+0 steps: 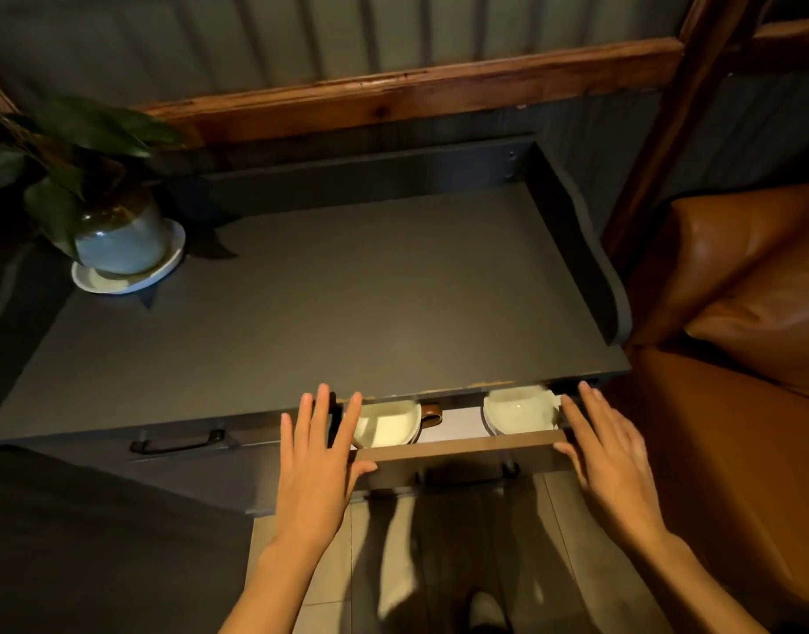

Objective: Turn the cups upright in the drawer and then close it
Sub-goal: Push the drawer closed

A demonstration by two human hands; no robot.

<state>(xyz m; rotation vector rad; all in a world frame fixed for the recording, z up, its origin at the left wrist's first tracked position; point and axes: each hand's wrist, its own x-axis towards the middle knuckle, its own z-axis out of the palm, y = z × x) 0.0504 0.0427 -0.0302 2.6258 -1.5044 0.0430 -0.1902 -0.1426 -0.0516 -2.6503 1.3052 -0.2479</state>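
Observation:
The right-hand drawer of a dark cabinet stands a little way out, its front edge showing as a brown strip. Two pale cups sit upright inside: the left cup, with a brown handle on its right, and the right cup. The countertop hides the rear of both. My left hand lies flat with fingers spread against the drawer's left front corner. My right hand rests flat with spread fingers on the right front corner. Neither hand holds anything.
A potted plant on a white saucer stands at the countertop's back left. A second drawer with a dark handle is shut to the left. A brown leather sofa is close on the right. Tiled floor lies below.

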